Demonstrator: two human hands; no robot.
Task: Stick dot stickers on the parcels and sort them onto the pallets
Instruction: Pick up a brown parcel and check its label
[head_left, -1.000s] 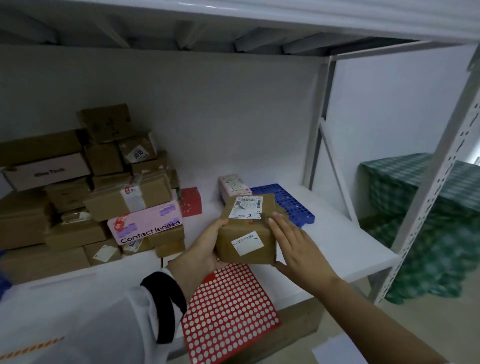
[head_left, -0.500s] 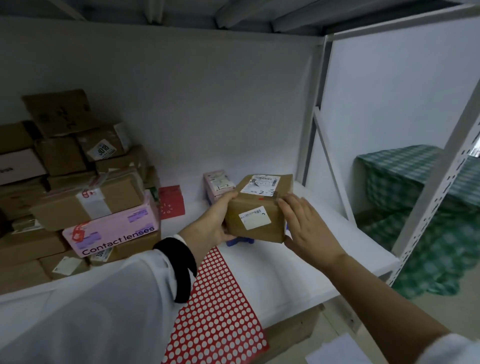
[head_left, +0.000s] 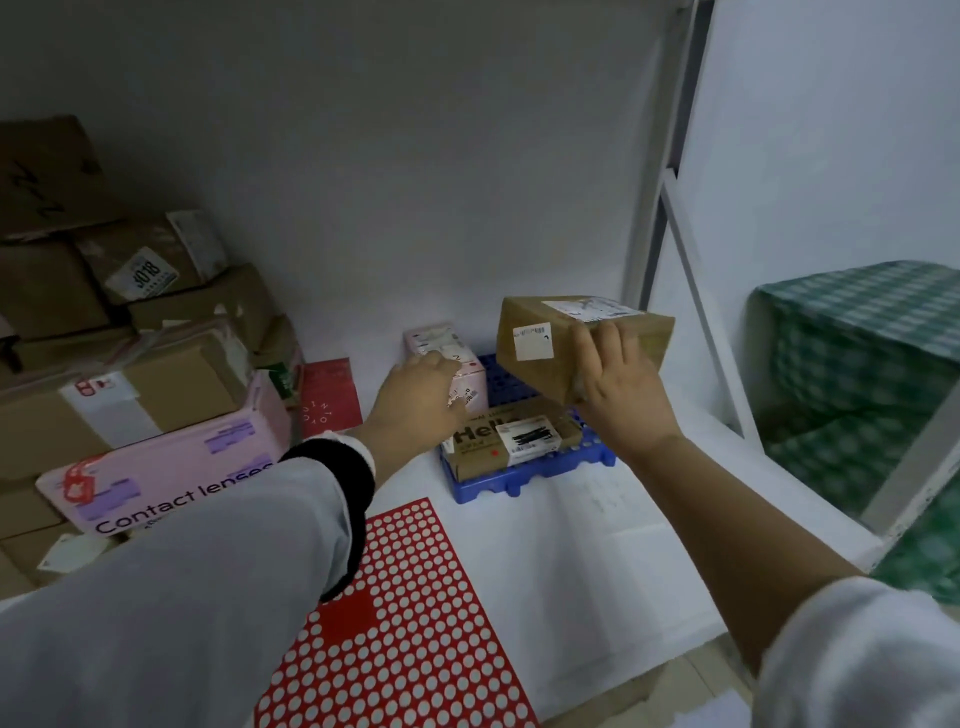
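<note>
Right grip (head_left: 618, 384) is clutching the brown parcel (head_left: 535, 376) above the blue pallet (head_left: 519, 483), where the Hello box (head_left: 483, 441) is already lying; left grip (head_left: 421, 400) is touching the pink parcel (head_left: 441, 340), whether clasping I cannot tell. I'm judging most stacked parcels (head_left: 171, 395) are waiting.

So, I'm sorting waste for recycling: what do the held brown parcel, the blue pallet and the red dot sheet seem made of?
The brown parcel: matte kraft cardboard, probably; dull faces, creased edges. The blue pallet: moulded plastic, slight sheen, gridded top. The red dot sticker sheet: likely paper; thin, lies flat, finish unclear.
</note>
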